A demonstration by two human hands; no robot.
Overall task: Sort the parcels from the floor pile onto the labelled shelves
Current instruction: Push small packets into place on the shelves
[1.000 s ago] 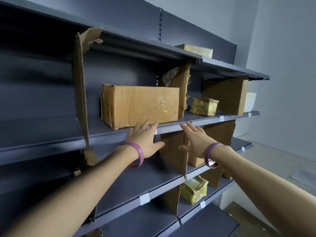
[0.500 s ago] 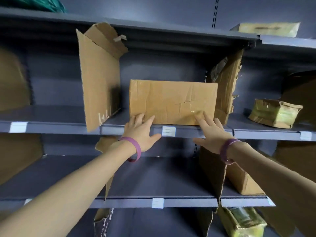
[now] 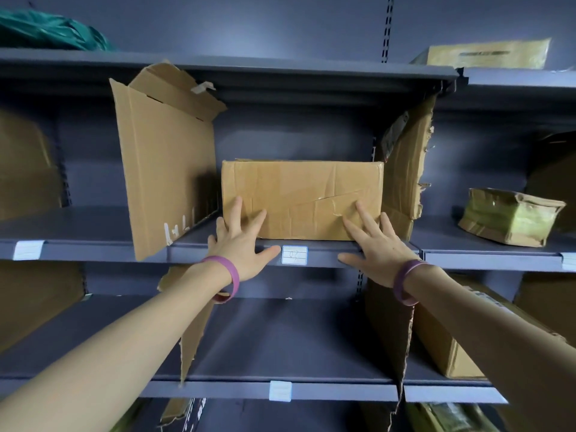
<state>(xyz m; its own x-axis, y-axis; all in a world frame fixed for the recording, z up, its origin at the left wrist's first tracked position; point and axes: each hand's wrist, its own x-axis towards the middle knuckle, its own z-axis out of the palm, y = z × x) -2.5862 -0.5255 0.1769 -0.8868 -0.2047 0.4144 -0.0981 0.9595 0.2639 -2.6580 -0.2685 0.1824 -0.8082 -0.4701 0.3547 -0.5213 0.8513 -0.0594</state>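
A brown cardboard parcel (image 3: 299, 194) stands on the grey shelf (image 3: 218, 254), in the bay between two cardboard dividers. My left hand (image 3: 240, 244) lies with straight fingers against the parcel's lower left front. My right hand (image 3: 377, 244) presses its lower right front the same way, fingers spread. Both wrists wear purple bands. A white label (image 3: 294, 255) is stuck on the shelf edge between my hands.
A tall cardboard divider (image 3: 165, 169) leans at the bay's left, a torn one (image 3: 405, 176) at its right. A taped yellowish parcel (image 3: 511, 216) sits in the right bay, a brown box (image 3: 448, 347) on the shelf below, a flat parcel (image 3: 486, 54) and a green bag (image 3: 46, 32) on top.
The view has swung to face the shelf squarely and drawn closer. Both hands have moved up from the shelf edge onto the parcel's front face.
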